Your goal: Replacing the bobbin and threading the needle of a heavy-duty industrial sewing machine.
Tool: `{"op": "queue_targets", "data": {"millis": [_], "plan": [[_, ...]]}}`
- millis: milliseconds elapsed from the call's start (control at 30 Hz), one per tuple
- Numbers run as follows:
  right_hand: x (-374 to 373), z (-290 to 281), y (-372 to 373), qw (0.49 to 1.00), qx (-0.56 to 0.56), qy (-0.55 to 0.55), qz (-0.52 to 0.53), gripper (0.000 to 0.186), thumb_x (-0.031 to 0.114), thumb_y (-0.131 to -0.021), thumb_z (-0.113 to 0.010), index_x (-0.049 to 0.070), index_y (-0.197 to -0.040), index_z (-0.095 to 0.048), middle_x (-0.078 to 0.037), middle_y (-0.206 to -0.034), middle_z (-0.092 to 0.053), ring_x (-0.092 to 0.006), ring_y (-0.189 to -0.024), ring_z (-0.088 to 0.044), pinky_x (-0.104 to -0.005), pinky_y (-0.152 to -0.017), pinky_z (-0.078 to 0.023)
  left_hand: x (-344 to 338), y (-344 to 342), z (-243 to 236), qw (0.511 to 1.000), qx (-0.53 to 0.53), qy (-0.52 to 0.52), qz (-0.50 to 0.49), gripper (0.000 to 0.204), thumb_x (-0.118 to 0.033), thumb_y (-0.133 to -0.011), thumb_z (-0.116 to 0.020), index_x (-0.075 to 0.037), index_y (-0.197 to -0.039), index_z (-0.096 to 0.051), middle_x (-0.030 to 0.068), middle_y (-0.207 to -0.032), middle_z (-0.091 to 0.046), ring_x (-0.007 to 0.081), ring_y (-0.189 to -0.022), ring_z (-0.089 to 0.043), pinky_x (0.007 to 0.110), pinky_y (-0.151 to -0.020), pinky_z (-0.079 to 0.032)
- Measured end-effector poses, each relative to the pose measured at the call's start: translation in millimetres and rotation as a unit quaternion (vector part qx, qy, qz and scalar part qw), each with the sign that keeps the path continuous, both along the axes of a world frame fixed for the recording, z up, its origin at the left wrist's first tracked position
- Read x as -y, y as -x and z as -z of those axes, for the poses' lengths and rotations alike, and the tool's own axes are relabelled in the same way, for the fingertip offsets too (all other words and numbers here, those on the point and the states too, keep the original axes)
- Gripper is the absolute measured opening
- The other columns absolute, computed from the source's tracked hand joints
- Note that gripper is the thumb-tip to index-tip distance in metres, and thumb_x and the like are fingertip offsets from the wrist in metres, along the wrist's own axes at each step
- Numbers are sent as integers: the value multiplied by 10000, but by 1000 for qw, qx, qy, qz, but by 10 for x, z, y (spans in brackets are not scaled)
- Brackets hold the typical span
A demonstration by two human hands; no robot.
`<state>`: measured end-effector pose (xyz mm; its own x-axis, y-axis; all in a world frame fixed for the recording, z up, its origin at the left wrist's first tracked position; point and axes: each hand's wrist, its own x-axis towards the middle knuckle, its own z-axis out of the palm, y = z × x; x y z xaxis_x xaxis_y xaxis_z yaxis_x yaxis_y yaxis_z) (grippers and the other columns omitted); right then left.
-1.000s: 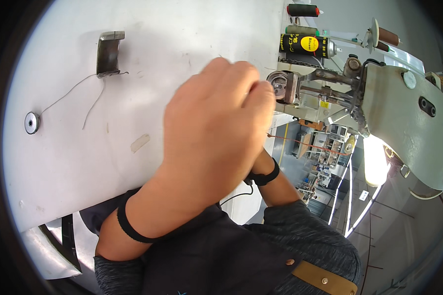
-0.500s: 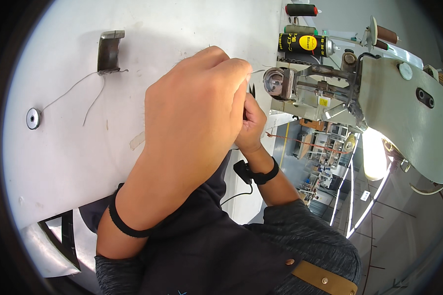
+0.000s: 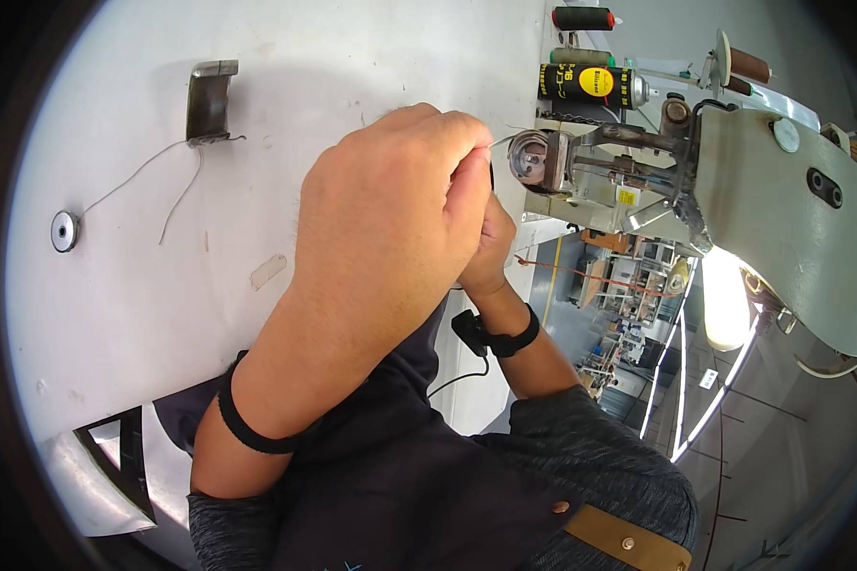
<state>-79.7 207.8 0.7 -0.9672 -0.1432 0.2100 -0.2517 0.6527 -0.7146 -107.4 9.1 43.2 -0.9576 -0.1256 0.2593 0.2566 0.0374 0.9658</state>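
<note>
Far left, I see one small round metal disc [image 3: 64, 230] on the white table [image 3: 114, 314]. One thin thread [image 3: 143, 171] runs from the disc up to one bent metal bracket [image 3: 209, 100], and a loose end hangs down from the bracket. A single strip of tape [image 3: 268, 271] lies further right on the table. At the lower left edge sits one pale sheet with black bands [image 3: 105, 466].

In the middle is my left hand [image 3: 390, 209], one dark band [image 3: 248, 423] round its wrist. Its fingers are curled tight with thumb and forefinger pinched together; a fine wire [image 3: 502, 140] pokes out from the pinch toward the machine, so I take it as gripping that wire. Just behind and below it is my right hand [image 3: 488, 252], pressed against the left and mostly hidden by it. I cannot tell whether it is closed on anything. One black watch [image 3: 497, 335] sits on that wrist, with one thin cable trailing from it.

The wire's tip lies just beside one round metal bobbin case [image 3: 528, 162] at the left end of the one sewing machine [image 3: 762, 200]. Above the machine I count one dark spool [image 3: 583, 18], one green spool [image 3: 581, 57] and one black can with a yellow label [image 3: 590, 84], lying side by side. Further right, one brown spool [image 3: 747, 65] sits on top of the machine. One lit lamp [image 3: 726, 300] glows under the machine's arm.
</note>
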Motion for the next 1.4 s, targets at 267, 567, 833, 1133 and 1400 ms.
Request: {"op": "queue_targets", "data": {"millis": [267, 567, 833, 1133, 1400], "plan": [[-3, -6, 10, 1000, -8, -1, 0, 84, 60, -955, -663, -13, -995, -665, 38, -691, -575, -8, -572, -403, -199, -505, -319, 12, -6, -18, 1000, 9, 3, 10, 71, -29, -858, -702, -6, -924, -713, 98, -817, -716, 165, -603, -611, 273, -556, -471], [-28, 3, -3, 1000, 9, 17, 0, 84, 49, -951, -655, -16, -1003, -665, 43, -688, -562, -9, -573, -402, -199, -507, -322, -23, 13, -27, 1000, 4, 6, 6, 82, -30, -851, -702, -6, -929, -714, 102, -845, -729, 173, -593, -616, 273, -556, -488], [-15, -5, -8, 1000, 1, 14, -6, 88, 49, -947, -656, -13, -1010, -663, 42, -691, -561, -12, -571, -406, -201, -506, -326, -60, 8, -39, 1000, 6, -10, 0, 97, -29, -860, -693, -9, -952, -715, 104, -865, -730, 180, -631, -638, 275, -568, -500], [-34, 4, 3, 1000, -5, 0, -11, 80, 52, -954, -657, -11, -1000, -674, 38, -681, -555, -12, -571, -399, -204, -502, -317, -112, 32, -35, 999, -16, -19, -25, 81, -44, -886, -697, -16, -958, -720, 97, -852, -724, 186, -678, -661, 280, -583, -509], [30, -54, -12, 1000, 10, -3, -2, 85, 62, -968, -647, -14, -996, -674, 53, -701, -560, -5, -591, -400, -193, -523, -321, -93, 54, -46, 996, -54, 44, -52, 83, -36, -843, -709, -36, -926, -708, 75, -823, -693, 221, -662, -641, 283, -563, -491]]}}
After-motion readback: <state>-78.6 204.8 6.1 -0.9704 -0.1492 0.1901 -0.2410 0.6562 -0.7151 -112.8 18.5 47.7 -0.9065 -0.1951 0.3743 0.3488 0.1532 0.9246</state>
